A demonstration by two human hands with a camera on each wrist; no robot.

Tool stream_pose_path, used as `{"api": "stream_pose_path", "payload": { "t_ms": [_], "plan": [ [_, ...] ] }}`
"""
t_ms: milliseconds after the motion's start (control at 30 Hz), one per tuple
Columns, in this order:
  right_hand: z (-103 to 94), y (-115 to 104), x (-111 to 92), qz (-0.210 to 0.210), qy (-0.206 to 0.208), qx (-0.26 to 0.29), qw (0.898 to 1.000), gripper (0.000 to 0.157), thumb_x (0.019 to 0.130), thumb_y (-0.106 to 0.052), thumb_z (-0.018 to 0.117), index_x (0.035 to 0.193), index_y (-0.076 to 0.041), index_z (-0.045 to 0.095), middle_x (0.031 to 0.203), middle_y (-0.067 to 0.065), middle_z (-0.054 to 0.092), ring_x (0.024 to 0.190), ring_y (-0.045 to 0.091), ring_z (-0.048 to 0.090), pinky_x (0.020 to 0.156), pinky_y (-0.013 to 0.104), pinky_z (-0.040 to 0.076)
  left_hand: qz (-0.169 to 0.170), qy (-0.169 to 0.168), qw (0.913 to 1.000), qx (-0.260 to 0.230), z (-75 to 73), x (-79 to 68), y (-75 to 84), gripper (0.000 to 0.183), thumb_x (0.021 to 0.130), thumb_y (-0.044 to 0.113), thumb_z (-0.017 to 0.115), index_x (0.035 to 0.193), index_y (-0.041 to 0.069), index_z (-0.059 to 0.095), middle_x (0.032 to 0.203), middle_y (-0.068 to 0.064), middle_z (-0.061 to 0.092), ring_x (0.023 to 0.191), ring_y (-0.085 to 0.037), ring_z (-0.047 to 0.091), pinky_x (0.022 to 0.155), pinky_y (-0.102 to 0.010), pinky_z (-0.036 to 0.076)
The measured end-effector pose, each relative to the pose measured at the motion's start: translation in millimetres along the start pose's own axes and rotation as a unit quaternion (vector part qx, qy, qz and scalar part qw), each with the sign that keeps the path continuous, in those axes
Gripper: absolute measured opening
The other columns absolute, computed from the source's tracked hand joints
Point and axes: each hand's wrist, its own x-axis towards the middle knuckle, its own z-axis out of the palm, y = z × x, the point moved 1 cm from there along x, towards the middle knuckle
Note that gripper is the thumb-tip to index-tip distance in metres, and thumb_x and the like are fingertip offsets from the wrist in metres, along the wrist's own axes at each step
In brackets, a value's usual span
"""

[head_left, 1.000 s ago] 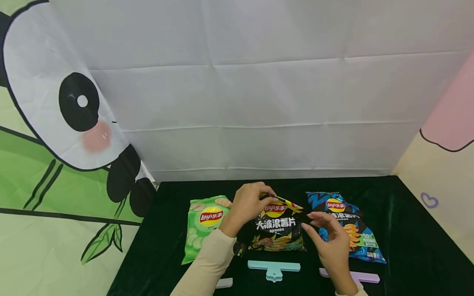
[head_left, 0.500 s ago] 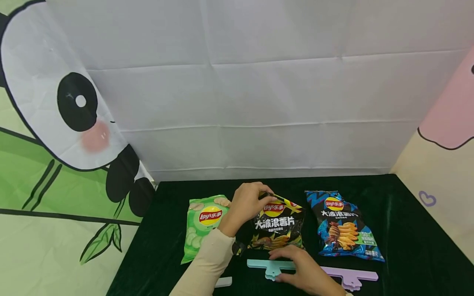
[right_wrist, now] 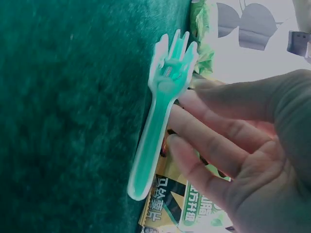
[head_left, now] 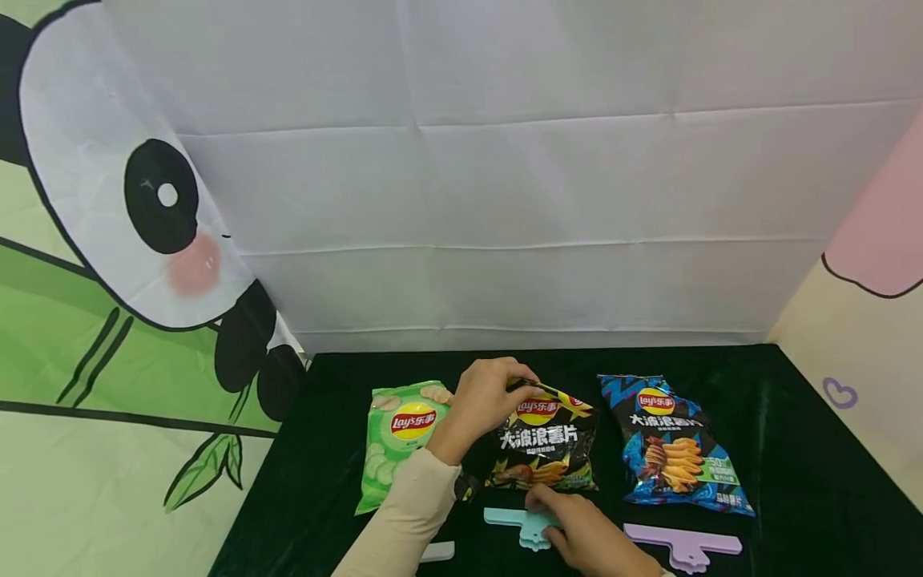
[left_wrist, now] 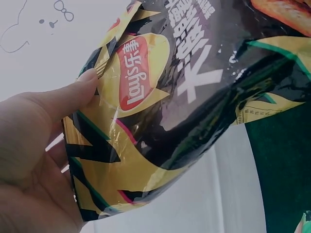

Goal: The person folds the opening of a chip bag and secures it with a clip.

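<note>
My left hand (head_left: 486, 405) pinches the top edge of a black Lay's chip bag (head_left: 537, 441) at its upper left. In the left wrist view the thumb (left_wrist: 80, 90) presses the bag's yellow-and-black front near the logo, with the other fingers behind. Below the bag in the head view lies a light teal bag clip (head_left: 508, 517). My right hand (head_left: 577, 529) is at this clip, its fingers over the long bar and the thumb by the handle, covering its right half. The right wrist view shows the teal clip (right_wrist: 158, 121) end-on, fingertips right at its side.
A green Lay's bag (head_left: 404, 441) lies left of the black bag, a blue-and-black Lay's bag (head_left: 678, 449) to its right. A purple clip (head_left: 685, 541) is at the front right. A white clip (head_left: 437, 551) shows partly beside the left sleeve. Dark green cloth (head_left: 786, 481) covers the table.
My right hand has moved from beside the black bag down and left to the teal clip, and its fingers have drawn in around it. My left hand keeps hold of the bag.
</note>
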Motion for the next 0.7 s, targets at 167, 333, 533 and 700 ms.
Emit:
{"api": "stream_pose_path", "payload": {
  "t_ms": [167, 333, 533, 700],
  "plan": [
    [-1.7, -1.7, 0.5, 0.007, -0.023, -0.01, 1.0, 0.031, 0.081, -0.021, 0.073, 0.104, -0.029, 0.054, 0.103, -0.009, 0.063, 0.09, 0.005, 0.06, 0.076, 0.032, 0.052, 0.001, 0.0, 1.0, 0.0, 1.1, 0.1, -0.6, 0.019, 0.087, 0.044, 0.064, 0.097, 0.031, 0.074, 0.096, 0.013, 0.071, 0.08, -0.007, 0.06, 0.067, -0.019, 0.046],
    [-3.4, -2.6, 1.6, -0.003, -0.014, -0.022, 1.0, 0.032, 0.081, -0.013, 0.072, 0.102, -0.028, 0.054, 0.102, -0.01, 0.064, 0.092, 0.005, 0.061, 0.078, 0.034, 0.053, 0.003, 0.002, 1.0, -0.004, 1.2, 1.4, -0.5, 0.019, 0.087, 0.043, 0.064, 0.097, 0.03, 0.074, 0.095, 0.013, 0.07, 0.077, -0.006, 0.059, 0.065, -0.018, 0.045],
    [-5.3, -0.9, 3.0, -0.038, 0.011, 0.001, 0.999, 0.021, 0.087, -0.007, 0.063, 0.093, -0.024, 0.053, 0.087, -0.01, 0.059, 0.078, -0.003, 0.054, 0.069, 0.022, 0.048, 0.0, -0.004, 0.9999, -0.012, 1.4, 1.1, -0.4, 0.018, 0.088, 0.043, 0.063, 0.096, 0.031, 0.073, 0.097, 0.013, 0.07, 0.082, -0.008, 0.062, 0.068, -0.02, 0.048],
    [-7.9, -1.1, 2.7, -0.033, 0.026, 0.007, 0.999, 0.018, 0.088, -0.007, 0.06, 0.086, -0.025, 0.058, 0.084, -0.012, 0.059, 0.073, -0.005, 0.049, 0.065, 0.019, 0.044, 0.001, -0.004, 0.9999, -0.016, 1.4, 1.5, -1.3, 0.017, 0.088, 0.044, 0.063, 0.095, 0.032, 0.073, 0.096, 0.014, 0.07, 0.08, -0.006, 0.061, 0.067, -0.019, 0.047]
  ]
}}
